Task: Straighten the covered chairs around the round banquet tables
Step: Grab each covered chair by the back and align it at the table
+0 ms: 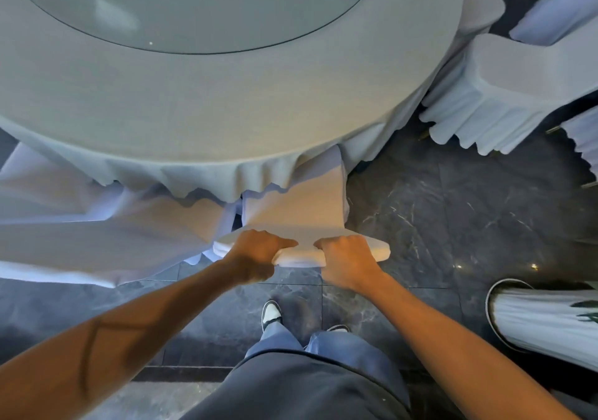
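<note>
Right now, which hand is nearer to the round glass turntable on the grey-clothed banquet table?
Left. The left hand holds the white covered chair's top edge closer below the glass turntable; the right hand holds it further right.

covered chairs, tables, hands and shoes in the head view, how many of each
Covered chairs, at least partly in view: 5: the held chair, left chair, right chair, top right chair, right edge chair
Round tables: 1
Hands: 2: left hand, right hand
Shoes: 2
Total: 10
</note>
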Available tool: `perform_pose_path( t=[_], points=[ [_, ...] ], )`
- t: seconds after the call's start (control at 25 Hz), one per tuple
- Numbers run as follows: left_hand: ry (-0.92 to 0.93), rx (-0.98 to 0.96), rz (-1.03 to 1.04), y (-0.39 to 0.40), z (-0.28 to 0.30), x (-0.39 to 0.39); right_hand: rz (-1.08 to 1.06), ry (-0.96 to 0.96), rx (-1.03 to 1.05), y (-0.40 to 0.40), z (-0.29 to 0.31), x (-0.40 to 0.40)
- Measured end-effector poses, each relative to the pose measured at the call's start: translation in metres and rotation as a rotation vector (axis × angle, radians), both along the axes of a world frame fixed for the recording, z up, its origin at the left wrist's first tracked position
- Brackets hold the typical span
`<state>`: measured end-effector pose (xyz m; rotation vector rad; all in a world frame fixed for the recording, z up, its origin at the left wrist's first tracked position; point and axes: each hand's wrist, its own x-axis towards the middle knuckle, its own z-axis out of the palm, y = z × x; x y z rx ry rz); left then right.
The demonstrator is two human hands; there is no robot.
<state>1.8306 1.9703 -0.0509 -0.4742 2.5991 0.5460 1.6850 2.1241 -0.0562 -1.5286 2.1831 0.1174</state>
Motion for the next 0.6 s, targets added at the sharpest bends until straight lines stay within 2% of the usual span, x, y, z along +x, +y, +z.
perform_pose_path(
  t=[0.08, 0.16, 0.2, 0.28, 0.32, 0.4, 0.44, 0.52, 0.6],
  points=[
    [-0.045, 0.017, -0.083, -0.006, 0.004, -0.007, 0.068, 0.008, 0.018, 0.000, -0.001, -0.007],
    [-0.214, 0.136, -0.155, -0.018, 0.013, -0.028, 0.121, -0.049, 0.041, 0.000, 0.004, -0.027],
    [-0.344, 0.232, -0.161, -0.025, 0.018, -0.042, 0.126, -0.136, 0.088, 0.000, 0.005, -0.039],
    [-0.555, 0.438, -0.173, -0.034, 0.026, -0.079, 0.062, -0.435, 0.290, 0.004, 0.009, -0.076],
    [-0.574, 0.542, -0.138, -0.036, 0.028, -0.097, 0.028, -0.563, 0.395, 0.005, 0.007, -0.096],
    [-0.473, 0.641, 0.023, -0.030, 0.024, -0.140, 0.029, -0.648, 0.492, 0.013, 0.004, -0.142],
    [-0.413, 0.580, 0.087, -0.025, 0.017, -0.164, 0.047, -0.637, 0.493, 0.018, 0.003, -0.169],
    [-0.341, 0.312, 0.052, -0.007, 0.001, -0.219, 0.012, -0.619, 0.479, 0.033, 0.003, -0.232],
    [-0.307, 0.169, 0.035, 0.011, -0.009, -0.261, -0.081, -0.615, 0.492, 0.043, 0.007, -0.285]
  ],
)
